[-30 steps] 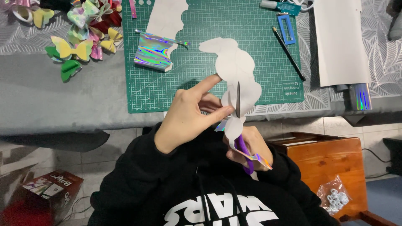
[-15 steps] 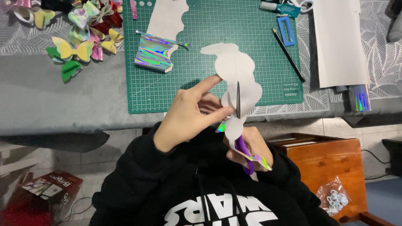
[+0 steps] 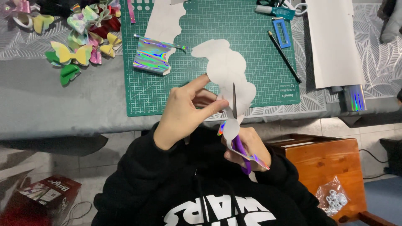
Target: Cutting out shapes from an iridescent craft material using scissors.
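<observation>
While your left hand (image 3: 184,113) is pinching the scalloped white sheet (image 3: 228,69), your right hand (image 3: 247,146) is gripping purple scissors (image 3: 235,125) — blades nearly closed — just off the table edge (image 3: 83,132).

The left hand (image 3: 184,111) pinches a white scalloped sheet with a holographic underside (image 3: 228,69), holding it above the edge of the grey table (image 3: 63,109). The right hand (image 3: 249,148) grips purple-handled scissors (image 3: 235,125), blades pointing up into the sheet's lower part. Behind them lies a green gridded cutting mat (image 3: 217,25) bearing a folded holographic foil piece (image 3: 151,56) and a black pencil (image 3: 284,56). Colourful foil bows (image 3: 79,37) sit at the table's left.
</observation>
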